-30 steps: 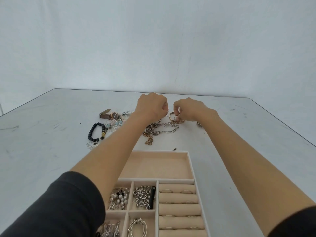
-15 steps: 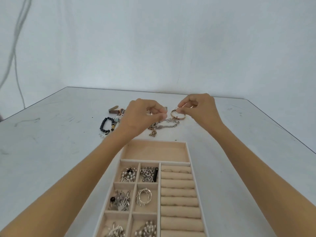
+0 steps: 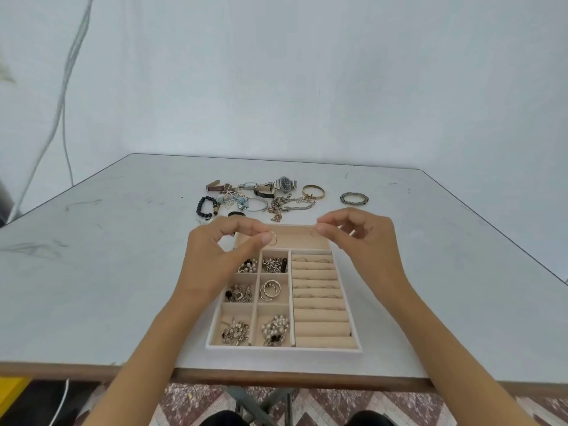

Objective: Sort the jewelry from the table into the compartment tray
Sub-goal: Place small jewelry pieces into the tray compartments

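2 hands hover over our tray (image 3: 338, 348): left hand (image 3: 221, 256) pinches a ring (image 3: 273, 238), right hand (image 3: 359, 238) pinches something too small to tell. Next we lower the ring into a roll slot.

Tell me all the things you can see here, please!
table: one, grey, under everything.
tray: one, beige, near table edge; small compartments hold silvery jewelry, rolls on its right side.
watches: a few, silver and brown-strapped, far side of table.
gold bangle: one, beside the watches.
chains: tangled, gold and silver, behind tray.
black bead bracelet: one, left of the pile.
dark ring bracelet: one, alone at right.
thin ring: one, pinched over the tray's far compartment.
left hand: pinching the ring.
right hand: fingertips pinched; contents too small to tell.
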Demonstrator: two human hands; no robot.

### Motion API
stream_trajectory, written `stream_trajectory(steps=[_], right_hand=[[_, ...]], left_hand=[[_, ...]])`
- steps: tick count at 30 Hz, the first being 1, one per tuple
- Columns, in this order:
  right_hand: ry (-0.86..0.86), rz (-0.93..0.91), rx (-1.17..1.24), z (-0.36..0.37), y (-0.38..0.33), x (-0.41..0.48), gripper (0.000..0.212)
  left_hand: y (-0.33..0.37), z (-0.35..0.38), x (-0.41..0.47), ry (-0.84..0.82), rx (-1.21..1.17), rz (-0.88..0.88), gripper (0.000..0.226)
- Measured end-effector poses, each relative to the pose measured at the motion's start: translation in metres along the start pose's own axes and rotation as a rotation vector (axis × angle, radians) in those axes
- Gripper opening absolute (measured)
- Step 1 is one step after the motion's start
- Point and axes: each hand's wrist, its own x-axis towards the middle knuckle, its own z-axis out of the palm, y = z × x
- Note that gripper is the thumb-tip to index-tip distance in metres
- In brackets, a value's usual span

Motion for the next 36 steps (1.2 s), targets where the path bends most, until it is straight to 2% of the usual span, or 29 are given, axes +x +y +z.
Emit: stream_trajectory(steps=[5, 13, 19, 25, 31, 36], right_hand=[[0.034, -0.056, -0.025, -0.010, -0.006, -0.040, 0.007], [-0.049, -0.060, -0.056, -0.029, -0.009, -0.079, 0.007], [-0.153, -0.092, -0.094, -0.028, -0.010, -0.083, 0.004], [-0.173, -0.119, -0.153, -0.027, -0.007, -0.084, 0.017], [-0.189, -0.153, -0.241, -0.026, -0.003, -0.083, 0.009], [-0.202, -0.122, -0.203, -0.027, -0.004, -0.082, 0.009]], left_hand=[[0.002, -0.005, -0.025, -0.034, -0.060, -0.002, 0.007], [0.005, -0.009, -0.035, -0.090, -0.007, 0.086, 0.007], [0.007, -0.009, -0.037, -0.107, 0.032, 0.109, 0.010], [0.006, -0.009, -0.037, -0.109, 0.032, 0.097, 0.011], [0.004, -0.009, -0.037, -0.107, 0.038, 0.082, 0.012], [0.003, -0.009, -0.037, -0.107, 0.040, 0.079, 0.010]])
